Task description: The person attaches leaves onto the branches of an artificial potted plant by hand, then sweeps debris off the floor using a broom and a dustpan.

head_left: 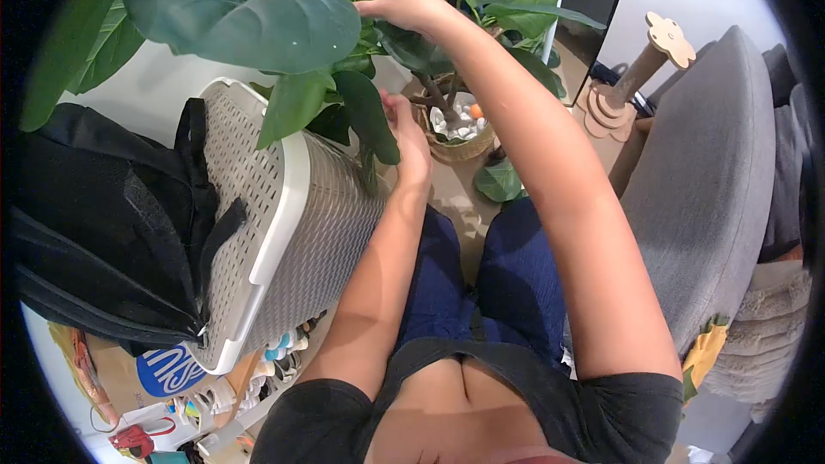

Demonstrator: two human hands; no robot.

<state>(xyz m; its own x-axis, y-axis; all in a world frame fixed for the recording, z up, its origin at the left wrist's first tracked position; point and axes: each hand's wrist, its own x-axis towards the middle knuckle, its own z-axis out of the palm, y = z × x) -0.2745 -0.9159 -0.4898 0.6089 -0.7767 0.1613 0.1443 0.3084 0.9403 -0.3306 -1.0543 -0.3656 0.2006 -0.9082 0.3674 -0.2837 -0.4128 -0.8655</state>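
A large-leaved green plant (249, 26) fills the top of the view, its stem rising from a woven basket (460, 151) with white stones and an orange ball on top. My right hand (406, 2) is raised among the upper leaves, thumb and fingers toward a leaf's edge; whether it grips the leaf is unclear. Lower down, my left hand (408, 137) is beside a dark hanging leaf (368, 116), its fingers curled and partly hidden, so what it holds cannot be made out.
At the left, a black backpack (103, 215) lies on a white perforated hamper (292, 206). A grey sofa (705, 180) stands at the right, with a beige cat scratching post (632, 77) behind it. Below the hamper is a paper bag (120, 369).
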